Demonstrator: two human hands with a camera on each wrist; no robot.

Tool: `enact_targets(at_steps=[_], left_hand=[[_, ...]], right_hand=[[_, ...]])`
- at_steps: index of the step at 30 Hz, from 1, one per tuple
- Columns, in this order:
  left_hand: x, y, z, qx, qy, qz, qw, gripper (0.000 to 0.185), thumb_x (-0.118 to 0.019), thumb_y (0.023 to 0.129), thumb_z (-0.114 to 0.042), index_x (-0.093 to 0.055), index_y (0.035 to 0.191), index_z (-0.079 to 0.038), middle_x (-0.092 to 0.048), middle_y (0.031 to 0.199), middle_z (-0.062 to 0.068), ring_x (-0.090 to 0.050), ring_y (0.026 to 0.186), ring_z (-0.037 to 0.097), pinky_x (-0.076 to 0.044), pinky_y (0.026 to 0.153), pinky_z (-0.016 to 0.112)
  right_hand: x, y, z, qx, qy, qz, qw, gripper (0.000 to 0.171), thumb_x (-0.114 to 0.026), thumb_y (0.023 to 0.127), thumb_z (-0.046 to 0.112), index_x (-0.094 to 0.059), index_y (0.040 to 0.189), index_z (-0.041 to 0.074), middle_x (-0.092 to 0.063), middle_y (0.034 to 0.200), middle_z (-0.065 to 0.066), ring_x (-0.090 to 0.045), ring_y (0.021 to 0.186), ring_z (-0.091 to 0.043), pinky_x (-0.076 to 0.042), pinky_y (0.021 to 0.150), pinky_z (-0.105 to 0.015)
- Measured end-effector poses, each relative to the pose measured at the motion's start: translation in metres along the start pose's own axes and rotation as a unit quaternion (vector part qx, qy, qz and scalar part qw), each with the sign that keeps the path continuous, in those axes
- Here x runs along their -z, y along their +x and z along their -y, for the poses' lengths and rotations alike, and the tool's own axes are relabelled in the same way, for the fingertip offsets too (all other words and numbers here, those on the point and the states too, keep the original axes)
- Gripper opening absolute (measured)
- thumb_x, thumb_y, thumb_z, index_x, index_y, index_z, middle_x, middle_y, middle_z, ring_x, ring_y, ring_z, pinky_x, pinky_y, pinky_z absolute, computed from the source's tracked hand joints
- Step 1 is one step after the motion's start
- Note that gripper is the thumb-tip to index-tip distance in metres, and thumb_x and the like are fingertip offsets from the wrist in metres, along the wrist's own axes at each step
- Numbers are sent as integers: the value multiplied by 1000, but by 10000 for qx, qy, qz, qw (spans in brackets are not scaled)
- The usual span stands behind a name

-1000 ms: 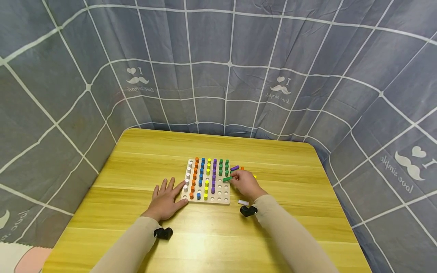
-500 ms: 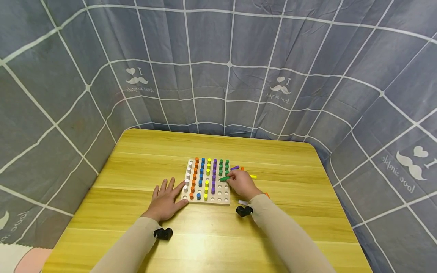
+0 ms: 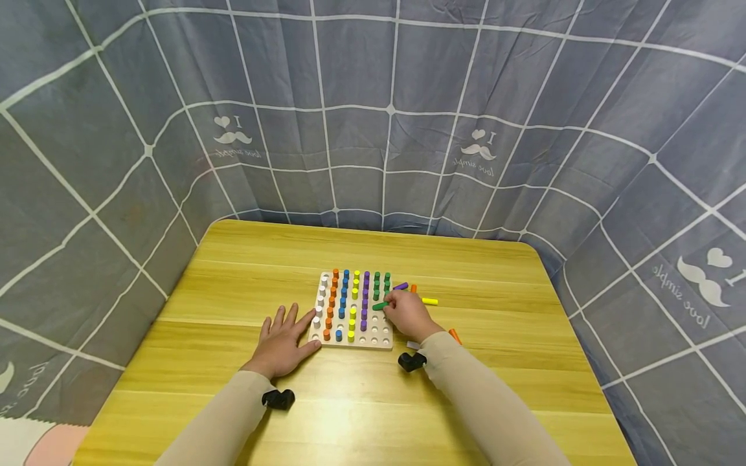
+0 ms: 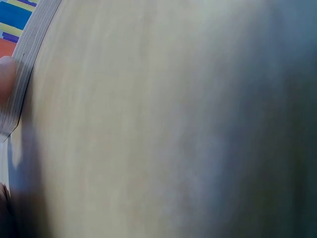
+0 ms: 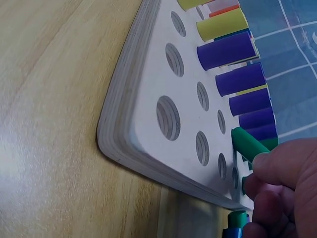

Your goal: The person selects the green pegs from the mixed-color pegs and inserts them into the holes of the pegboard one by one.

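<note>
Right hand pinching short green wooden peg w/ fingertips over pale wooden pegboard, left hand flat, relaxed; peg likely light, stiff, best gripped at end.

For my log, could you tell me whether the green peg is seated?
Not seated: right hand holds the green peg tilted above the board.

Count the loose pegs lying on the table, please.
5: purple peg and orange peg beside the board at its far right corner, yellow peg further right, second orange peg and white peg by the right hand, which may hide more.
</note>
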State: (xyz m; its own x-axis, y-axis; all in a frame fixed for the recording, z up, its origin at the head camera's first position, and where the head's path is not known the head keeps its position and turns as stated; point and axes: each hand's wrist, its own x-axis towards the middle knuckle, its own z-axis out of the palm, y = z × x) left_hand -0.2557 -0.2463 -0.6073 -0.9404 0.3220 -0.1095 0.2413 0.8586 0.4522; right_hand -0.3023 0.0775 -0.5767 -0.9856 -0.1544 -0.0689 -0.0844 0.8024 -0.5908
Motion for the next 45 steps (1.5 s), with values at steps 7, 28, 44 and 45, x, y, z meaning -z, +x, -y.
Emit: enact_targets(at_steps=[7,28,44,45], left_hand=[[0,-1,1,-22,5,-22,10000,79,-52,102,-68,-30,168,-30,-13,176,22,-3,162,52,0,125,74],[1,-2,-2,-33,-25,-13,10000,78,-52,102,-67,-30,168,-30,-12,176,22,-2,162,52,0,125,74],[2,-2,-1,-33,-43,-52,10000,79,-54,102,-66,-31,168,-30,-13,176,21,-3,162,52,-1,125,74],[2,-2,-1,-30,-38,-49,10000,79,-53,102,-66,-31,168,-30,-13,176,21,-3,162,52,-1,125,74]], right_hand=[[0,-1,4,-1,53,52,10000,12,-68,102,14,-73,111,8,-61,77,0,-53,65,-13,-41,59,-25],[-2,2,19,-65,74,339,9994,21,-66,104,16,-74,121,8,-62,79,0,-57,71,-15,-46,65,-27],[-10,1,16,110,107,16,9999,17,-68,103,17,-76,116,9,-58,73,2,-53,65,-13,-43,61,-25],[-11,1,16,103,101,16,9999,16,-68,103,17,-76,115,9,-58,73,3,-53,65,-13,-43,61,-25]])
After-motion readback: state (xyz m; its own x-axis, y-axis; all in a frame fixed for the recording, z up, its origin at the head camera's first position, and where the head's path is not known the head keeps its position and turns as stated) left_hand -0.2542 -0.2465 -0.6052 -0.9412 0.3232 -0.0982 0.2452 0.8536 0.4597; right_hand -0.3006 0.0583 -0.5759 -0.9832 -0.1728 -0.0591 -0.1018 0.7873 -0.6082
